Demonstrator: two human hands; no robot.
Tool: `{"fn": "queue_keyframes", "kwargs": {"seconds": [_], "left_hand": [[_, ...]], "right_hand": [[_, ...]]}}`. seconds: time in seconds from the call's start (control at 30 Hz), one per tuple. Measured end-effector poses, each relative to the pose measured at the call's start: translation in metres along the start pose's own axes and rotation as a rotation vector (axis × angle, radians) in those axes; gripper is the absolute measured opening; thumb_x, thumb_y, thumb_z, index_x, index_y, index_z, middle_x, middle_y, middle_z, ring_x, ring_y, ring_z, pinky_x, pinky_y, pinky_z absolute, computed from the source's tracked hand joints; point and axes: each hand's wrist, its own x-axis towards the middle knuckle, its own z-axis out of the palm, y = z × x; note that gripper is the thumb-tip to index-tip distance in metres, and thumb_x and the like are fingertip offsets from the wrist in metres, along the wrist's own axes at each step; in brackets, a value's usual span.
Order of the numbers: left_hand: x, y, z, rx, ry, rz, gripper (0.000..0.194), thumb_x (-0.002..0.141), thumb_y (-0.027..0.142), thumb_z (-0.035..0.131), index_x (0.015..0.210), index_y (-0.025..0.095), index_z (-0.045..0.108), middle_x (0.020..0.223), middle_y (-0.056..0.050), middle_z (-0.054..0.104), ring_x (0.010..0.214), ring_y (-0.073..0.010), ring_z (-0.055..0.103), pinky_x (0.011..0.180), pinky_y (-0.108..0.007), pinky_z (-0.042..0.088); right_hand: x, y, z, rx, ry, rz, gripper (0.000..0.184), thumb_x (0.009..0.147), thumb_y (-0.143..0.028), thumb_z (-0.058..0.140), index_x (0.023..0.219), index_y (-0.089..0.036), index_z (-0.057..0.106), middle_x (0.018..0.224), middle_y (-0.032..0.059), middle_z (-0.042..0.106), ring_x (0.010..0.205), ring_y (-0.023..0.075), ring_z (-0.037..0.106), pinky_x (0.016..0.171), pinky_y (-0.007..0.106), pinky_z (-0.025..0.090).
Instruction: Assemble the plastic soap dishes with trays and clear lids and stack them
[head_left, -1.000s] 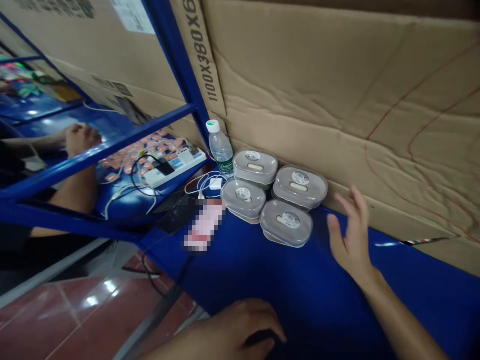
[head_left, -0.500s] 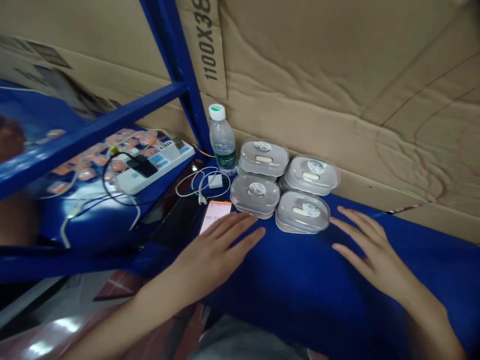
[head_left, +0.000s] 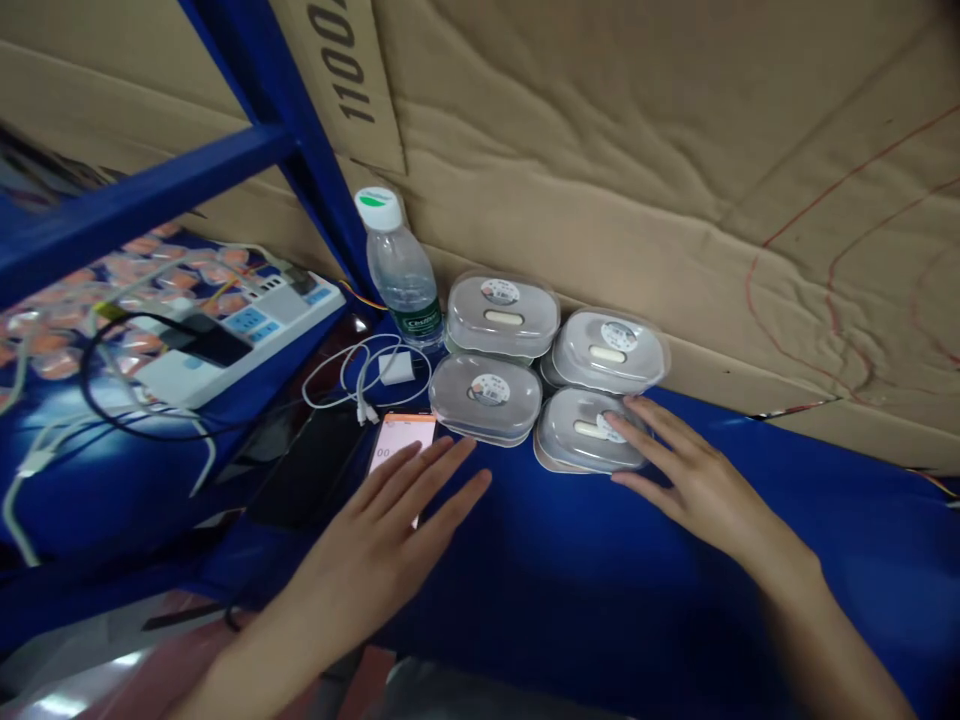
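Several lidded plastic boxes with clear domed tops and round labels sit in two rows on the blue table (head_left: 525,580). My right hand (head_left: 690,480) is open, its fingers spread over the right end of the front-right box (head_left: 570,430); whether they touch it I cannot tell. Behind that stands the back-right box (head_left: 611,355). My left hand (head_left: 397,530) is open and holds nothing, its fingers just in front of the front-left box (head_left: 484,395). Under its fingers lies a phone (head_left: 401,432) with a lit screen, partly hidden. The back-left box (head_left: 502,310) is beside the bottle.
A water bottle (head_left: 405,270) stands left of the boxes. A white charger (head_left: 396,367) with its cable lies before it. Further left are a power strip (head_left: 247,335), cables and several orange pieces (head_left: 56,362). A blue metal frame (head_left: 292,140) and a cardboard wall (head_left: 637,150) rise behind.
My right hand has moved left, its fingers now over the end of the front-right box. My left hand has shifted slightly left and down in view. The camera view has turned a little.
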Motion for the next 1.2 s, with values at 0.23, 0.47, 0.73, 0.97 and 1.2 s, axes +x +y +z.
{"fn": "queue_keyframes", "kwargs": {"seconds": [0.23,0.47,0.73,0.97,1.2], "left_hand": [[0.046,-0.041,0.007,0.111,0.068,-0.042,0.06,0.107,0.026,0.064,0.164,0.024,0.045,0.167,-0.014,0.052,0.157,-0.0357,0.046,0.128,-0.058,0.042],[0.059,-0.058,0.026,0.023,0.025,-0.047,0.061,0.107,0.033,0.065,0.164,0.029,0.046,0.173,-0.015,0.042,0.161,-0.0366,0.04,0.124,-0.057,0.048],[0.05,-0.054,0.025,-0.01,0.052,0.005,0.067,0.107,0.029,0.065,0.168,0.027,0.039,0.173,-0.016,0.042,0.163,-0.0356,0.034,0.124,-0.056,0.048],[0.024,-0.019,0.008,-0.06,0.069,-0.083,0.066,0.105,0.023,0.067,0.166,0.026,0.042,0.176,-0.015,0.035,0.164,-0.0386,0.031,0.126,-0.059,0.045],[-0.032,0.049,0.026,-0.15,0.055,-0.27,0.061,0.105,0.016,0.066,0.163,0.024,0.049,0.175,-0.015,0.037,0.162,-0.0363,0.038,0.121,-0.052,0.052]], "right_hand": [[-0.002,0.001,0.007,0.054,0.041,-0.028,0.074,0.106,-0.035,0.066,0.172,-0.037,0.032,0.172,0.0102,0.044,0.159,0.0338,0.043,0.125,0.061,0.047],[-0.001,-0.005,0.028,0.068,0.124,-0.008,0.085,0.103,-0.032,0.07,0.175,-0.034,0.024,0.172,0.0125,0.042,0.162,0.0363,0.037,0.126,0.061,0.047],[-0.008,-0.005,0.037,0.141,0.244,-0.028,0.087,0.099,-0.022,0.076,0.173,-0.029,0.031,0.168,0.01,0.05,0.159,0.0361,0.042,0.127,0.059,0.048],[-0.045,-0.017,0.021,0.064,0.275,-0.03,0.079,0.097,-0.02,0.077,0.169,-0.021,0.042,0.164,0.0103,0.054,0.15,0.0352,0.055,0.125,0.051,0.052],[-0.14,-0.045,0.042,0.093,0.223,0.074,0.067,0.097,-0.024,0.077,0.16,-0.029,0.056,0.155,0.0043,0.064,0.138,0.0331,0.066,0.115,0.047,0.061]]}}
